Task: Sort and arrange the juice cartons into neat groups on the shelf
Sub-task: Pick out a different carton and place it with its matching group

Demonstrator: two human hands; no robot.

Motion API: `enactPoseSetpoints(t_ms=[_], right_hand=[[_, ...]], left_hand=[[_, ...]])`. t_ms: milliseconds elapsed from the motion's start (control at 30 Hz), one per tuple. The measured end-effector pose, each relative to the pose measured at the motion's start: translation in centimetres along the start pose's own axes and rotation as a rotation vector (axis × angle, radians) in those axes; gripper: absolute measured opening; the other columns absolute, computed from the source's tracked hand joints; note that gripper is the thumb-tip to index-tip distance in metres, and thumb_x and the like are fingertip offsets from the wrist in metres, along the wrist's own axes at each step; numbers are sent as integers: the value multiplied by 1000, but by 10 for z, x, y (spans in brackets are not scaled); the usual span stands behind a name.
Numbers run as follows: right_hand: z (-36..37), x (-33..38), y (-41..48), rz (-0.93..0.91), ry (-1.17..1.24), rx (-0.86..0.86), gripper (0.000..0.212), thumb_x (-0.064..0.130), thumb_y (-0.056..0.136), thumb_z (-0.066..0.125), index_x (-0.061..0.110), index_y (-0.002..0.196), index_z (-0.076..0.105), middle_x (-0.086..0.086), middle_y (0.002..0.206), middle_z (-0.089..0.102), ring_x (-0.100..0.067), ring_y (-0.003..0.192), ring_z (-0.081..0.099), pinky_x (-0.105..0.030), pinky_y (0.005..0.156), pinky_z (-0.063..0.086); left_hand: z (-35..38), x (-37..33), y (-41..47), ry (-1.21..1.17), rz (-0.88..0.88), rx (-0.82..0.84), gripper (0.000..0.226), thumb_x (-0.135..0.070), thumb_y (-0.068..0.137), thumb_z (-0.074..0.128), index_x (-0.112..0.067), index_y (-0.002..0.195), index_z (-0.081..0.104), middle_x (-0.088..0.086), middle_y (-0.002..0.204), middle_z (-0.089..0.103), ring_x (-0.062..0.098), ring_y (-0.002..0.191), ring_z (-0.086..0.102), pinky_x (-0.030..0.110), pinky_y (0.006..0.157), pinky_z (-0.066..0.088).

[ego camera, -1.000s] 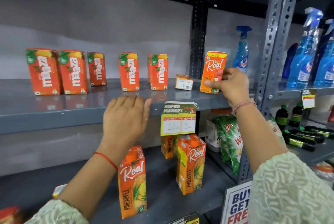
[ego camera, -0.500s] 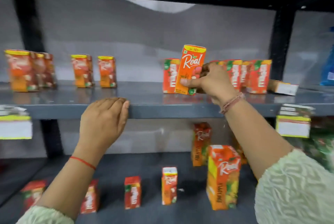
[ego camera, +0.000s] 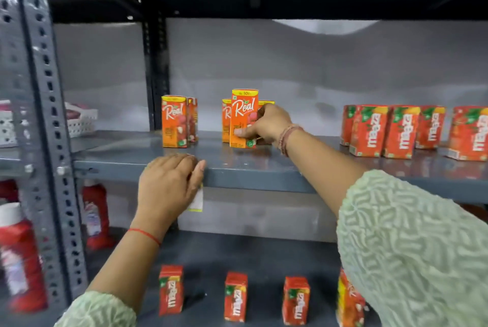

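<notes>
Orange Real carton (ego camera: 244, 118) upright on the grey upper shelf (ego camera: 264, 165), base resting on the shelf surface, front label facing out. Pinched by the right hand (ego camera: 266, 126), thumb across the lower front face, fingers wrapped behind. Just behind it, two more Real cartons (ego camera: 226, 120), partly hidden, touching or nearly so. To the left, apart from these, another pair of Real cartons (ego camera: 174, 121) standing one behind the other.

Further right on the same shelf, well apart, a row of red Maaza cartons (ego camera: 396, 131) standing close together, the last at the frame edge.

Left hand (ego camera: 169, 184) laid flat over the front lip of the upper shelf, fingers together and curled on the edge, holding nothing, a red thread at the wrist. Partly under that hand, a small paper price tag (ego camera: 196, 201) hanging from the lip.

On the lower shelf (ego camera: 264, 260), three small Maaza cartons (ego camera: 235, 296) spaced apart in a line, plus a larger carton (ego camera: 350, 300) half hidden behind the pale green sleeve (ego camera: 412, 247).

At far left, beyond the perforated metal upright (ego camera: 39, 115), red bottles (ego camera: 18, 255) and a white basket (ego camera: 81, 122), blurred.
</notes>
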State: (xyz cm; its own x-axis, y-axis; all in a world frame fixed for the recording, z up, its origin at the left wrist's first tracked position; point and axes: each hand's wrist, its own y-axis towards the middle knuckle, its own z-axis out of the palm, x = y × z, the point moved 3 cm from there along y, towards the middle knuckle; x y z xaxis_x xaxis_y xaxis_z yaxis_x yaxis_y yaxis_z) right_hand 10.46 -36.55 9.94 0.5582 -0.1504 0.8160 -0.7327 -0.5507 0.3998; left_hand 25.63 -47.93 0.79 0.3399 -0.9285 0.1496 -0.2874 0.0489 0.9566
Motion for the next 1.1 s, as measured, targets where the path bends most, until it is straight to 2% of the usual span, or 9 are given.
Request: enactPoseSetpoints(t_ms=[100, 167, 267, 467, 667, 867, 933, 1000, 1100], right_hand=[[27, 7, 14, 14, -109, 15, 40, 23, 58, 86, 14, 84, 56, -8, 111, 67, -28, 103, 64, -42, 87, 55], [42, 11, 22, 41, -160, 32, 65, 29, 58, 85, 6, 112, 57, -11, 123, 63, -29, 111, 60, -42, 95, 51], [63, 15, 30, 63, -192, 56, 76, 34, 63, 81, 6, 125, 49, -10, 129, 58, -28, 118, 55, -39, 100, 47], [75, 15, 37, 50, -228, 42, 68, 34, 65, 79, 7, 121, 50, -11, 125, 60, -29, 115, 56, -41, 98, 48], [81, 11, 39, 25, -238, 49, 60, 31, 68, 78, 9, 117, 50, -9, 125, 60, -29, 115, 56, -39, 95, 46], [70, 4, 35, 119, -70, 122, 66, 27, 68, 78, 4, 122, 49, -13, 125, 59, -31, 116, 54, -46, 100, 46], [48, 2, 26, 77, -52, 38, 64, 25, 68, 79, 4, 120, 50, -12, 121, 59, -28, 109, 57, -45, 96, 49], [16, -5, 8, -51, 4, -123, 47, 18, 70, 77, 5, 109, 56, -10, 107, 61, -21, 96, 58, -43, 90, 53], [-37, -23, -34, -291, 33, -351, 15, 10, 74, 72, 12, 84, 61, -1, 76, 59, -15, 66, 54, -31, 66, 51]], left_hand=[[-1, -2, -1, -43, 15, -50, 62, -33, 98, 23, -4, 71, 70, 12, 70, 73, 28, 62, 68, 31, 58, 50], [0, -1, -1, -41, 6, -78, 62, -32, 98, 22, -4, 71, 71, 11, 70, 73, 27, 63, 69, 31, 60, 48], [2, 3, -2, -24, -32, -95, 63, -31, 99, 21, -5, 69, 71, 9, 69, 74, 27, 64, 70, 30, 61, 50], [1, -3, 2, 3, -31, -60, 41, -22, 89, 40, -5, 67, 70, 9, 66, 72, 27, 61, 68, 30, 65, 38], [1, -4, 0, -32, -31, -87, 63, -30, 99, 20, -6, 68, 70, 8, 67, 73, 26, 62, 69, 31, 60, 51], [4, -3, -2, -31, -29, -107, 64, -32, 99, 20, -5, 71, 71, 9, 70, 73, 27, 65, 69, 31, 68, 41], [4, -4, -2, -72, -80, -99, 66, -34, 99, 20, -3, 71, 71, 12, 70, 73, 28, 67, 69, 32, 70, 41], [4, -9, -2, -101, -153, -86, 59, -32, 97, 29, -1, 69, 70, 14, 68, 72, 31, 65, 67, 36, 67, 44], [5, -36, 4, -92, -179, -101, 44, -22, 91, 39, -1, 62, 65, 16, 60, 67, 32, 57, 62, 36, 60, 46]])
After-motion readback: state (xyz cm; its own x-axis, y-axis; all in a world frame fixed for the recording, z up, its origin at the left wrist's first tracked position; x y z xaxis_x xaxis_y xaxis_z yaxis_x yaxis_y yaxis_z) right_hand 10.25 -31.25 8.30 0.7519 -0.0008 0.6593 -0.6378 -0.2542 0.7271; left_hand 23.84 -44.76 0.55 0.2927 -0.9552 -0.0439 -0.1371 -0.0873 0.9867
